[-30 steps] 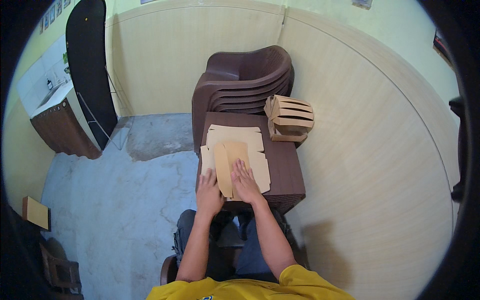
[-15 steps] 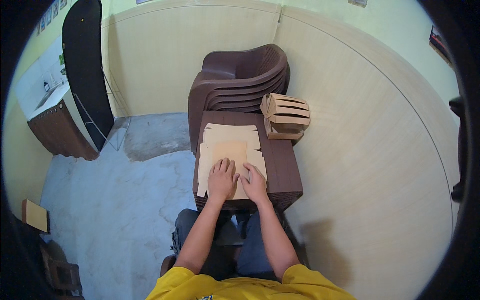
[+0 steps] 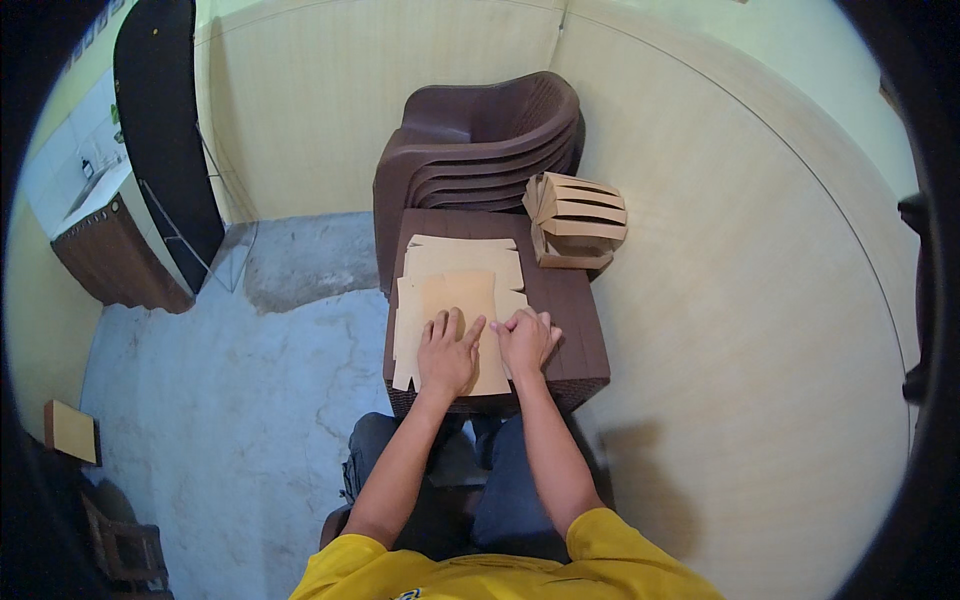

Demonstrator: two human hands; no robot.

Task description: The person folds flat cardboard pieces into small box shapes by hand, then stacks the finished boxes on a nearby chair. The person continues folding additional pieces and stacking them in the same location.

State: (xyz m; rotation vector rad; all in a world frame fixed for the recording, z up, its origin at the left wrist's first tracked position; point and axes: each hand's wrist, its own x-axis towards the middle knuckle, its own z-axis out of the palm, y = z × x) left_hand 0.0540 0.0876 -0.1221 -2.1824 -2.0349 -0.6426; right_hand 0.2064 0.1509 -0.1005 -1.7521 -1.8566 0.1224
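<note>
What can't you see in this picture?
Head view only:
- The cardboard sheet under the left hand and right hand: both hands cover that part.
- The lower sheets of the flat stack: hidden by the top one.
- The folded boxes: too small to count.
- The stool's legs: hidden beneath its top.

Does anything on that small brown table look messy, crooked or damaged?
Nothing stands out. Both hands, left and right, press flat on tan cardboard sheets lying on the small brown table. Folded cardboard boxes sit stacked at its far right corner.
</note>
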